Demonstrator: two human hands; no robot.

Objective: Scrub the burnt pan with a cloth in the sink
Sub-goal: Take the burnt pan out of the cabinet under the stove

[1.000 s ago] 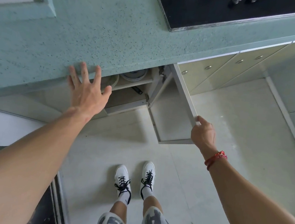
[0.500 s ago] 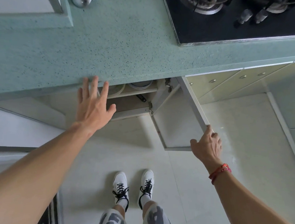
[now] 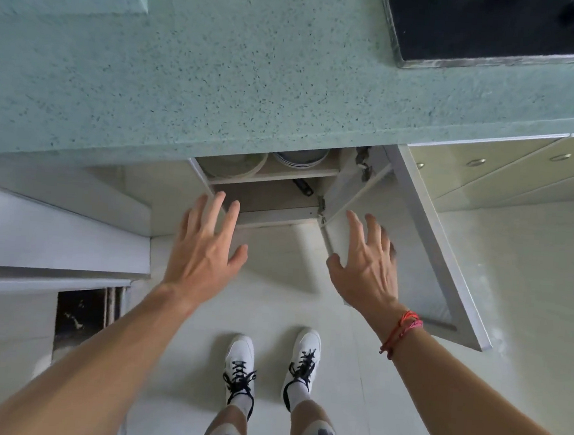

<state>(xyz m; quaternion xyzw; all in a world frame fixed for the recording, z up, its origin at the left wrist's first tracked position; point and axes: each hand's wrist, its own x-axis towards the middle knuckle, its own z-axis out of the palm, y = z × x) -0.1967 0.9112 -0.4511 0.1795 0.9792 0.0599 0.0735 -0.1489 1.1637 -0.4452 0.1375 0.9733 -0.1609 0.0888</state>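
Nearest are two white sneakers [image 3: 269,360] with black laces on the pale tiled floor [image 3: 505,389]. Beyond them both hands are spread and hold nothing: half a second ago the right hand [image 3: 366,263], with a red cord bracelet [image 3: 402,329] on its wrist, gripped the edge of the open cabinet door [image 3: 448,250], and now it has let go and hangs released in front of the opening, to the left of that door. The left hand [image 3: 204,248] has dropped from the desk's front edge to the cabinet's lower lip, its grip open too. Between and just beyond the fingertips, inside the cabinet [image 3: 273,199], one dark handle [image 3: 303,187] pokes out on the lower shelf, possibly the pan's; I cannot tell. On the upper shelf sit two stacks of dishes [image 3: 300,158]. Farther on lies the speckled green desk [image 3: 255,77], with one black cooktop [image 3: 499,28] at far right. No cloth or sink shows.
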